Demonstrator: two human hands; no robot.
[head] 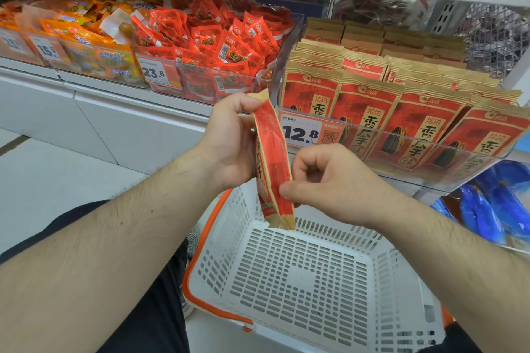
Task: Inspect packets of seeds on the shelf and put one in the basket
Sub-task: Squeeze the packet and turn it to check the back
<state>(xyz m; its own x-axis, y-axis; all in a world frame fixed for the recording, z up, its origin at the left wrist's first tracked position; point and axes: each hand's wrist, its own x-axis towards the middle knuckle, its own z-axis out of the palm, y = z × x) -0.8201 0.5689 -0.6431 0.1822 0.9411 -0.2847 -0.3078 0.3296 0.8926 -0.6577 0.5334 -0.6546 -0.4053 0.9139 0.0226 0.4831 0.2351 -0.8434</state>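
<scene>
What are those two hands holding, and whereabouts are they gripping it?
One red seed packet, held edge-on above the white basket. The left hand grips its upper part; the right hand pinches its lower edge.

My left hand (229, 140) covers much of the seed packet (272, 163), turned edge-on so its print is unreadable. The basket (301, 275) runs off the bottom edge.

We are noting a matt, paper-like seed packet (274, 163) with kraft-brown ends. The basket (301, 281) is looking like smooth white perforated plastic with an orange rim. The bin (401, 157) holding shelf packets is showing clear, glossy plastic; neighbouring red sachets (218, 46) are shining like film.
</scene>
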